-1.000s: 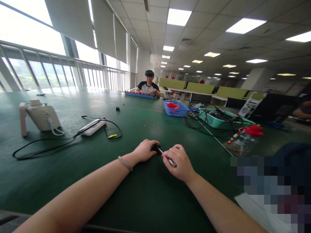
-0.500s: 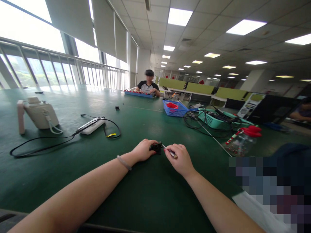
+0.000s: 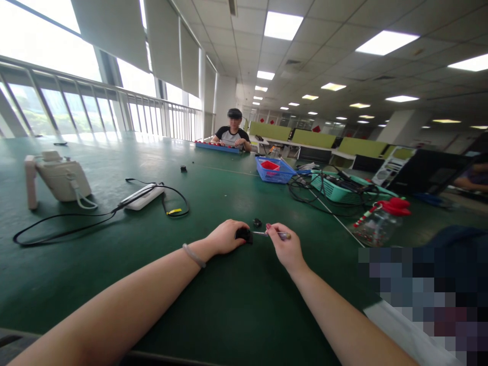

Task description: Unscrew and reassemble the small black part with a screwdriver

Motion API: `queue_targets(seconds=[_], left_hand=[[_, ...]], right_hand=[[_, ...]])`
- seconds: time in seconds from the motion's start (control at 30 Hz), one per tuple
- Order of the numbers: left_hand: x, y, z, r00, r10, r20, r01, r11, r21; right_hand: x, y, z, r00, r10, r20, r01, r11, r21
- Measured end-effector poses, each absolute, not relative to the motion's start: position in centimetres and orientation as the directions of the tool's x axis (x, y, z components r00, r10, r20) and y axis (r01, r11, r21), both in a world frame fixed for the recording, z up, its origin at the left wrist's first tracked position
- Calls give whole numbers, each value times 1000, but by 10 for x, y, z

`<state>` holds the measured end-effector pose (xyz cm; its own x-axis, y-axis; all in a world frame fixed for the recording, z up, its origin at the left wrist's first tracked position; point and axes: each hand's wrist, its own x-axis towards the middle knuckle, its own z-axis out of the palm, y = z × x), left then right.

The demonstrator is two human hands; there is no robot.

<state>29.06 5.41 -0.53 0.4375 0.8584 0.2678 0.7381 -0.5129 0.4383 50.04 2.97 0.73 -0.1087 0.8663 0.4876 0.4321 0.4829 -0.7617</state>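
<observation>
my left hand [image 3: 227, 237] pinching this black block [image 3: 243, 234], right hand [image 3: 286, 248] pinching a screwdriver [image 3: 284, 236] beside it, black bit [image 3: 257, 222] just past it

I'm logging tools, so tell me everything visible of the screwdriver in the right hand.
The slim screwdriver has a thin, silvery, metal-looking shaft and a pale handle ending in a yellowish-brown butt. It lies almost horizontal in the picture, gripped by the right hand, which hides its middle. The shaft points at the black part in the left hand; whether its tip touches is too small to tell.
</observation>
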Motion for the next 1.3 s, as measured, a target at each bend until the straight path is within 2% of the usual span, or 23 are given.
queue_targets(seconds=[0.43, 0.6, 0.8, 0.93, 1.03, 1.13, 1.23, 1.3], left_hand=[[292, 53, -7, 462, 844, 273, 726, -536, 430], [292, 53, -8, 462, 845, 270, 724, -535, 436], [293, 54, -10, 452, 853, 261, 739, -522, 427], [293, 54, -10, 459, 847, 267, 733, -531, 425], [292, 53, -9, 461, 846, 267, 733, -533, 423], [292, 54, -8, 467, 845, 260, 735, -535, 417], [292, 55, -10, 471, 844, 256, 737, -537, 410], [292, 56, -11, 471, 841, 265, 738, -540, 404]], right_hand=[[500, 32, 6, -255, 873, 416, 500, 488, -716], [499, 31, 5, -205, 879, 430, 498, 472, -727], [504, 39, -2, -73, 930, 360, 378, 360, -853], [505, 40, -1, -69, 939, 338, 353, 340, -872], [504, 36, 4, -104, 917, 384, 407, 392, -825], [500, 29, 9, -178, 876, 449, 494, 474, -729], [496, 21, 12, -282, 830, 482, 584, 547, -600], [492, 17, 13, -392, 780, 487, 632, 613, -473]])
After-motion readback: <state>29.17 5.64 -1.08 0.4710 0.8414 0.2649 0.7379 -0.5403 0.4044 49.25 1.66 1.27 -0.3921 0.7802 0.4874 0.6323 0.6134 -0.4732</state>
